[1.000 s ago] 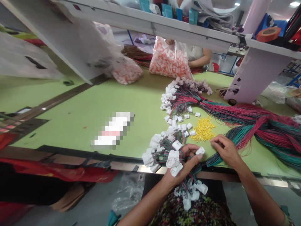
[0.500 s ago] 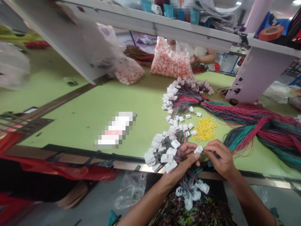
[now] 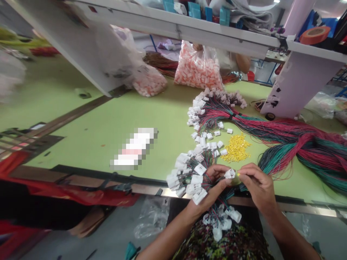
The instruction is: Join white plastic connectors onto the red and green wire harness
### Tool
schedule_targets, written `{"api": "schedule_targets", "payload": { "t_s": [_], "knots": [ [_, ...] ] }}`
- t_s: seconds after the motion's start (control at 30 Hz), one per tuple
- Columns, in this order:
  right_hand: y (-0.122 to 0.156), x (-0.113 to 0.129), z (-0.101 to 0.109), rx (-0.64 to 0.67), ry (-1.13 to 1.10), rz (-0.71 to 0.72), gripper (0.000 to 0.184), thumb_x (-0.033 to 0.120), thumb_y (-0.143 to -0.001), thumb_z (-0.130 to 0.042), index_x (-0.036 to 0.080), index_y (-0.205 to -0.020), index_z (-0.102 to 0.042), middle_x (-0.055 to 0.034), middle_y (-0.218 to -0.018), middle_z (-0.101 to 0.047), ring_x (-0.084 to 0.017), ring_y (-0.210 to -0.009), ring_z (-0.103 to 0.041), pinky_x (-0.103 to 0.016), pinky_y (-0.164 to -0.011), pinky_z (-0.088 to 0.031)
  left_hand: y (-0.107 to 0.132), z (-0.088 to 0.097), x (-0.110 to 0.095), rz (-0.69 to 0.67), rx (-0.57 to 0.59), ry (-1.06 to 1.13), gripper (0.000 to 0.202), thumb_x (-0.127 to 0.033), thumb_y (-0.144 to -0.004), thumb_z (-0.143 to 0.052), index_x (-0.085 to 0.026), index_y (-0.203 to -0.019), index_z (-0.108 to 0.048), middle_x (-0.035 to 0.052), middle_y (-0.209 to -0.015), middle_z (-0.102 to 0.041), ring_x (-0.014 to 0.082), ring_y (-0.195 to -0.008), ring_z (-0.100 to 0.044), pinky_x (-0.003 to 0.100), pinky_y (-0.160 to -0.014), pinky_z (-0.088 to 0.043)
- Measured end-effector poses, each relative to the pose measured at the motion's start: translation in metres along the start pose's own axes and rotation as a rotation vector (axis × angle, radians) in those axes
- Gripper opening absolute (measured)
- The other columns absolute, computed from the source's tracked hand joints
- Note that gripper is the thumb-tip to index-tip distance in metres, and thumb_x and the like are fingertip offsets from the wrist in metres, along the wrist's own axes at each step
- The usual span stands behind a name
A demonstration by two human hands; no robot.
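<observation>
1. The left hand [image 3: 208, 191] is clamped around a wire harness [image 3: 189, 177], whose white plastic connectors are fanning out beside the fist and dangling below the worktop edge. The fingers are hiding the point where the wires gather.
2. The right hand [image 3: 256, 186] is closing in from the other side, its fingertips [image 3: 241, 176] pinching a single white connector [image 3: 230, 173] just above the left thumb. The connector is sitting between the two hands, and its wire entry is hidden, so how the wires meet it is hard to make out.
3. A small yellow speck [image 3: 238, 174] is showing at the right fingertips; it is too small to identify.
4. A loose pile of small yellow pieces [image 3: 236, 148] is lying on the green worktop [image 3: 89, 112], just beyond the hands.
5. A long red-and-green wire bundle [image 3: 298, 144] is stretching across the worktop and running out of view at the right edge.
6. A pixelated patch [image 3: 132, 148] is obscuring an object on the worktop.
7. Farther off, a co-worker's hand [image 3: 197, 46] is gripping the top of a clear bag of pink-and-white connectors [image 3: 196, 66], partly hidden behind a white shelf [image 3: 176, 30].
</observation>
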State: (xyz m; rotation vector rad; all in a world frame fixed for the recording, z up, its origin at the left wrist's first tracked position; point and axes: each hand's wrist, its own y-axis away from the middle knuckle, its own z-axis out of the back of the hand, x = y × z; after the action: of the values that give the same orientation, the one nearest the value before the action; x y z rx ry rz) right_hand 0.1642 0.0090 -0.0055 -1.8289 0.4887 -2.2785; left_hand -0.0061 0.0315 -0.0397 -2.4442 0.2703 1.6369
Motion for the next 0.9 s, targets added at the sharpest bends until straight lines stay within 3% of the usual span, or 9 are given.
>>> {"api": "schedule_targets", "payload": {
  "t_s": [0.13, 0.3, 0.73, 0.9],
  "knots": [
    [0.007, 0.005, -0.005, 0.022, -0.098, -0.082, 0.012, 0.034, -0.093, -0.071, 0.026, -0.092, -0.08, -0.0041, -0.091, -0.067, -0.017, -0.084, -0.064, -0.027, -0.073, -0.057, 0.003, -0.001, -0.002, -0.054, -0.016, -0.104, 0.018, -0.029, -0.083, -0.08, -0.021, -0.097, -0.071, 0.005, -0.094, -0.075, 0.019, -0.089, -0.069, 0.031, -0.082, -0.057],
    [0.011, -0.002, -0.009, 0.012, -0.122, -0.113, 0.011, 0.035, -0.092, -0.073, 0.028, -0.092, -0.08, -0.003, -0.091, -0.062, -0.016, -0.083, -0.062, -0.026, -0.069, -0.055, 0.003, 0.001, -0.001, -0.123, -0.032, -0.188, 0.017, -0.028, -0.082, -0.08, -0.022, -0.096, -0.072, 0.0045, -0.093, -0.073, 0.0176, -0.081, -0.066, 0.03, -0.074, -0.054],
    [0.008, -0.003, -0.008, 0.015, -0.127, -0.122, 0.01, 0.036, -0.089, -0.075, 0.028, -0.089, -0.081, -0.0028, -0.088, -0.062, -0.015, -0.078, -0.06, -0.024, -0.062, -0.052, 0.004, 0.0, -0.003, -0.126, -0.044, -0.221, 0.017, -0.029, -0.081, -0.08, -0.021, -0.094, -0.074, 0.0064, -0.093, -0.075, 0.0175, -0.073, -0.064, 0.031, -0.067, -0.053],
    [0.004, -0.005, -0.011, 0.017, -0.28, -0.225, 0.014, 0.037, -0.082, -0.081, 0.024, -0.081, -0.076, -0.0013, -0.085, -0.064, -0.015, -0.079, -0.063, -0.025, -0.07, -0.056, 0.003, -0.002, 0.0, -0.222, -0.045, -0.251, 0.013, -0.025, -0.081, -0.079, -0.021, -0.093, -0.075, 0.0063, -0.093, -0.077, 0.0175, -0.073, -0.066, 0.031, -0.067, -0.053]
  ]
}}
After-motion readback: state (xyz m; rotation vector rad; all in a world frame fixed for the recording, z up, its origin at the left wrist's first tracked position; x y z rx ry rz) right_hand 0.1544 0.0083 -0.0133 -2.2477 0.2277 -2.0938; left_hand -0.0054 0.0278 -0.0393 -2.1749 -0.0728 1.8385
